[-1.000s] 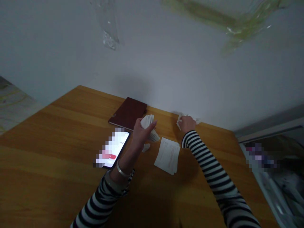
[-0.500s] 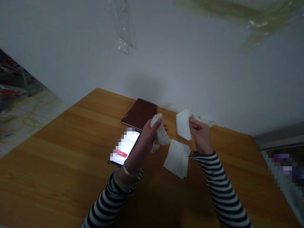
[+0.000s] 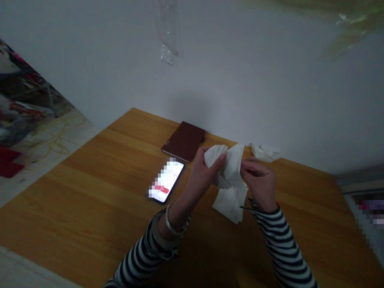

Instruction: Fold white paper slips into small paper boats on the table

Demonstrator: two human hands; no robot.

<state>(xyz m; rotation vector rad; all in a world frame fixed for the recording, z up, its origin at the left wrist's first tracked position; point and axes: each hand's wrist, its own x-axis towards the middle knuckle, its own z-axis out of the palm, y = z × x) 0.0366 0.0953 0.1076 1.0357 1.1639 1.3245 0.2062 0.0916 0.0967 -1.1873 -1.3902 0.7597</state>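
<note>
My left hand [image 3: 207, 168] is closed around a thick stack of paper slips [image 3: 215, 154], its thumb pressed on the top slip. Close beside it, my right hand [image 3: 259, 180] pinches the edge of some white paper slips [image 3: 235, 162] held upright against the stack. Whether these slips touch the left thumb is hard to make out. Below both hands, a small pile of printed slips [image 3: 229, 204] lies on the wooden table [image 3: 90, 192], partly covered by the held paper.
Left of my hands lies a lit phone [image 3: 168, 182]. A dark red notebook [image 3: 184, 141] rests behind it near the wall [image 3: 216, 72]. Crumpled white plastic [image 3: 264, 153] sits at the table's back edge.
Both hands have come together, so the right hand's slips now meet the stack in the left. The whole view has shifted slightly.
</note>
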